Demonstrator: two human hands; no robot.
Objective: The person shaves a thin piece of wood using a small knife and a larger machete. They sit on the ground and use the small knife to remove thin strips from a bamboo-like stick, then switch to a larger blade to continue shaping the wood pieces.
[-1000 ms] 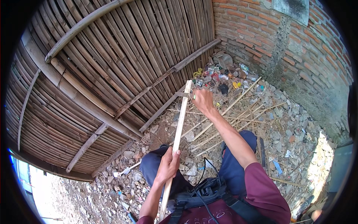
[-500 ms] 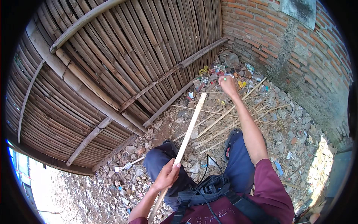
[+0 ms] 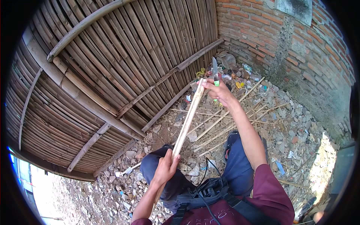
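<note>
My left hand [image 3: 165, 171] is wrapped round a long pale bamboo strip [image 3: 188, 122] near my left knee. The strip slants up and away, and its lower end runs down beside my left forearm. At its far end, my right hand [image 3: 224, 94] holds a knife [image 3: 216, 77] with a light green handle, blade pointing up and away. The thumb and fingers of that hand also touch the tip of the strip. The blade stands just right of the strip, apart from it.
Several thin bamboo strips [image 3: 215, 127] lie on the stony ground beyond my feet. A bamboo slat wall [image 3: 150, 48] rises at the left, a brick wall [image 3: 255, 33] at the right. Litter [image 3: 240, 77] is heaped in the corner. A black pouch [image 3: 206, 191] sits at my waist.
My right hand has turned so that the knife now shows upright, and its fingers have come to the strip's far end. The strip's tip has risen slightly; my left hand still grips it.
</note>
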